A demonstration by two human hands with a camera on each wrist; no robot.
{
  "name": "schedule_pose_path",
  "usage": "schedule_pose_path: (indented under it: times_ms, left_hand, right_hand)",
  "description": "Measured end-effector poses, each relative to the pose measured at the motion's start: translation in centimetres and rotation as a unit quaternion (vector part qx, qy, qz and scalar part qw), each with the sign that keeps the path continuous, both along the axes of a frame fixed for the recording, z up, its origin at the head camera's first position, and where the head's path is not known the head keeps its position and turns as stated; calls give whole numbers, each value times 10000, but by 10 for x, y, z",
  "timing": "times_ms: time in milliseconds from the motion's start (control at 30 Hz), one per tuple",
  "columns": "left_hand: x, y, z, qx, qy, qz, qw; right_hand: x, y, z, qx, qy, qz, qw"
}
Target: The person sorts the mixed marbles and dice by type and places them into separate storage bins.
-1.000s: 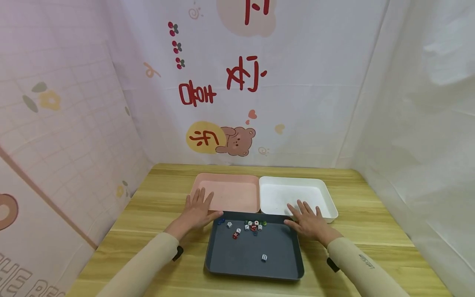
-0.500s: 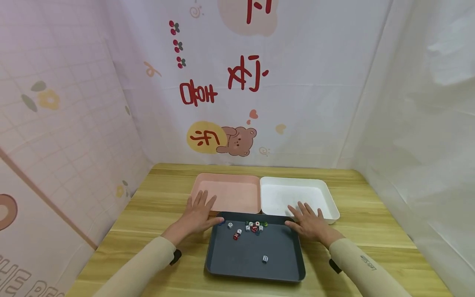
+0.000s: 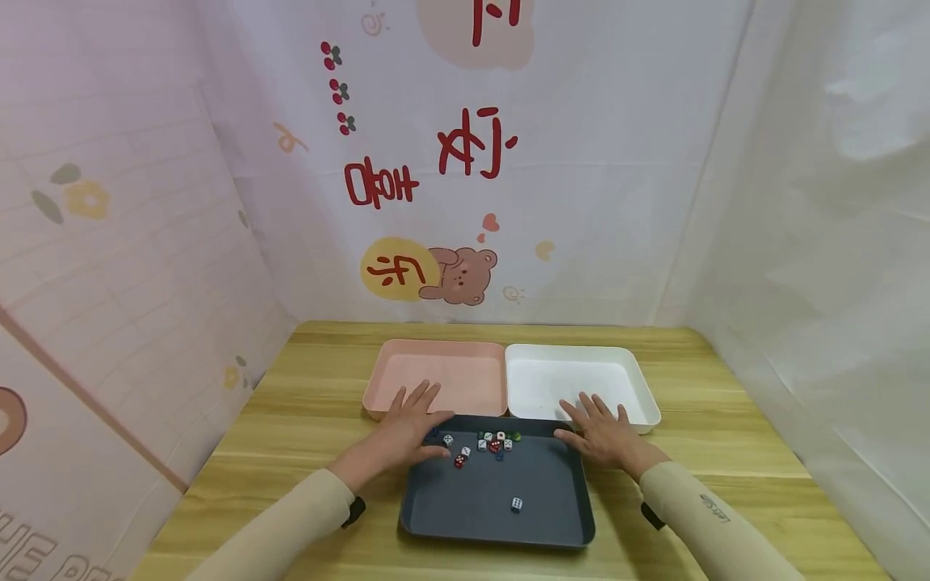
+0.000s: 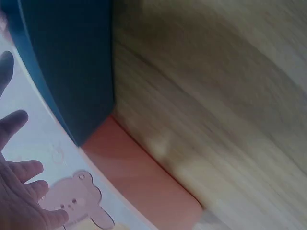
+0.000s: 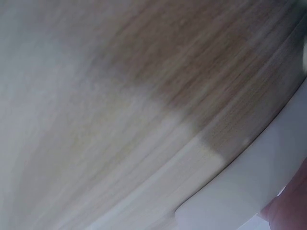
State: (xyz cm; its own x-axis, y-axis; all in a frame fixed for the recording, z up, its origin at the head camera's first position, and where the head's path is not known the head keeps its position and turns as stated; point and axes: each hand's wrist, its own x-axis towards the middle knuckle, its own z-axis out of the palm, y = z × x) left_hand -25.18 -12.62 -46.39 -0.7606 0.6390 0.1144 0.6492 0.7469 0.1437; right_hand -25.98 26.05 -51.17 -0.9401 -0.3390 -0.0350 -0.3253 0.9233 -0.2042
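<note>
My left hand (image 3: 403,428) is over the back left corner of the dark grey tray (image 3: 501,532), fingers spread towards the pink tray (image 3: 443,349) and thumb above the dice. It holds nothing. In the left wrist view the left hand (image 4: 24,187) shows spread fingers beside the trays' outer walls. My right hand (image 3: 603,434), fingers apart, is at the grey tray's back right corner, by the front edge of the white tray (image 3: 570,353). Inside the grey tray lie a red die (image 3: 459,461), a lone white die (image 3: 517,504) and a cluster of small dice (image 3: 496,442).
The pink and white trays stand side by side behind the grey one on a wooden table (image 3: 305,403). Printed cloth (image 3: 596,202) encloses the back and sides. The white tray's wall (image 5: 240,191) fills the lower right of the right wrist view.
My left hand has moved right, from beside the grey tray to over its back left corner, its fingers opening further from the thumb. The right hand and the dice look unmoved.
</note>
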Motion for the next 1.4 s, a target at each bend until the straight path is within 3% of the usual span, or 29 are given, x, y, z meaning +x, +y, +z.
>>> schedule_pose_path:
  times_ms: [233,500,767,1400]
  left_hand:
    - [4,14,-7,-376,151,-267,9988]
    - [7,22,-15,-603,352,-111,9975]
    - [9,27,-19,-663,465,-26,9967]
    - [7,32,-24,-922,450,-241,9944]
  right_hand:
    - [0,0,-1,-20,18,-23,10000]
    - [-4,1,-7,23,109,-27,9999]
    - [1,-2,3,-17,7,57,10000]
    - [3,-5,7,-4,-75,-24,10000]
